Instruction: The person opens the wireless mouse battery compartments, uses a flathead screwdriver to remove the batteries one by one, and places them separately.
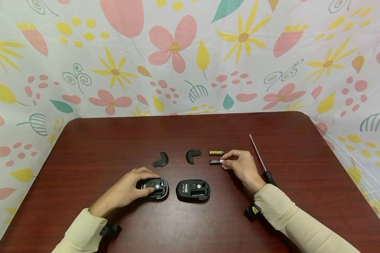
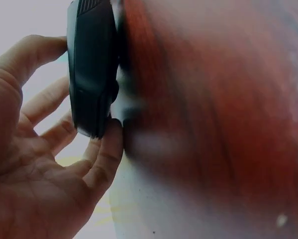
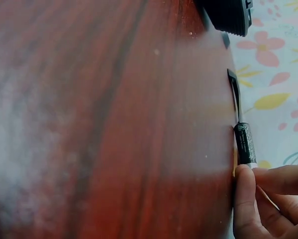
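My left hand (image 1: 130, 188) grips an upside-down black computer mouse (image 1: 159, 190), its battery side facing up. In the left wrist view the thumb and fingers lie around the sides of this mouse (image 2: 91, 69). Toward the right, my right hand (image 1: 240, 165) pinches one end of a black battery (image 1: 214, 162) between thumb and fingertips. The right wrist view shows the same battery (image 3: 245, 143) at the fingertips. Just behind it lies a yellow and green battery (image 1: 216, 153). A second overturned mouse (image 1: 193, 190) sits between the hands, its battery slot uncovered.
Two curved black battery covers, a left one (image 1: 161, 160) and a right one (image 1: 192, 157), lie behind the mice. A screwdriver (image 1: 258, 154) with a black handle lies beyond the right hand. The brown table (image 1: 114, 133) meets a flower-patterned cloth (image 1: 177, 84) at the back.
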Demonstrator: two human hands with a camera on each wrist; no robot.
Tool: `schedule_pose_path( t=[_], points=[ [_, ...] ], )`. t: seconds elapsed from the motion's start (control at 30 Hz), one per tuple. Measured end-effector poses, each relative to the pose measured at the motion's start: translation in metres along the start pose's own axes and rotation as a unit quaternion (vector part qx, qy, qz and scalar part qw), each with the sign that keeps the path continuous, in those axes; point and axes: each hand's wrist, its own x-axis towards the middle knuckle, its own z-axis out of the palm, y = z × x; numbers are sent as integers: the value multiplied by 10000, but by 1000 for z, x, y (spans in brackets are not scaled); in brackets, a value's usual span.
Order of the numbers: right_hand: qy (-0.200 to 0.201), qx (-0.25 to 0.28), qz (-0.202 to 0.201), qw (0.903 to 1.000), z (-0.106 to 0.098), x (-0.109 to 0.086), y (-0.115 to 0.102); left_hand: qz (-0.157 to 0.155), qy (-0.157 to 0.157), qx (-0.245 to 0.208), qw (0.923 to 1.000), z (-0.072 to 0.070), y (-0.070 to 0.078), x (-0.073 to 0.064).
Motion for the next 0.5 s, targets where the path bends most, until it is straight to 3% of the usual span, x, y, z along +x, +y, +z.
schedule_pose_path(
  t=[0.17,0.5],
  points=[
    [8,-81,-21,10000,2,2,0,164,-94,30,9998,-2,0,-2],
    [111,-265,-61,9996,3,3,-3,201,-123,-220,9995,-2,-1,-1]
  ],
)
